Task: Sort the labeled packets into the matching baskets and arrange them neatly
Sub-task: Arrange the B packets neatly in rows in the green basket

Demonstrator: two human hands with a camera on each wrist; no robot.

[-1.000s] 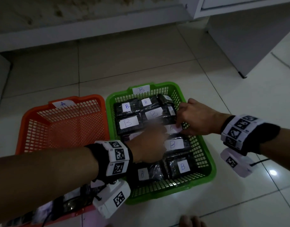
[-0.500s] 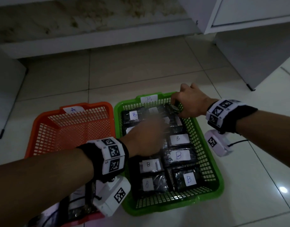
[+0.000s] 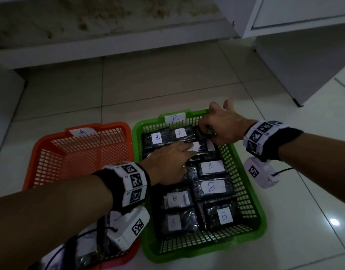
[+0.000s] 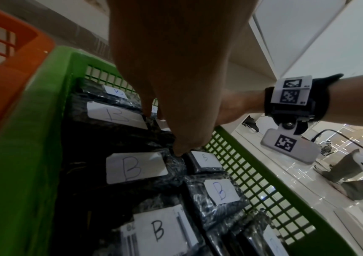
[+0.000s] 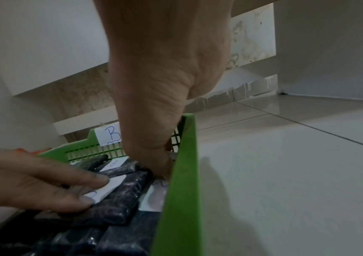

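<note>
Baskets, two, are being shown side by side on the tiled floor [image 3: 187,82], catalogued from left to right. Orange basket [image 3: 51,145], tagged with a paper label marked A [image 3: 81,132], is being seen at the left with its mesh bottom mostly bare; at its near end some packets are being hidden under the left forearm and the wrist camera [image 3: 129,228], and their labels cannot be read. Green basket [image 3: 251,207], tagged with a paper label marked B [image 3: 175,118], is being seen touching the orange one on its right side and is being filled with dark plastic-wrapped packets [image 3: 211,187], each bearing a white slip marked B, laid flat in two rough columns. Left hand [image 3: 167,162] is being held palm down over the middle of the green basket, its fingers [image 5: 66,183] stretched out nearly straight and being pressed flat on a packet label [image 5: 110,188] in the upper rows; nothing is being gripped by it. Right hand [image 3: 224,126] is being held at the far right corner of the green basket, its fingers curled around a dark packet [image 3: 201,131] that is being stood on edge against the basket wall, as the head view shows; in the right wrist view the fingertips are being pressed down just inside the green rim [image 5: 184,155]. White cabinet [image 3: 304,45] is being seen beyond the baskets at the right.
</note>
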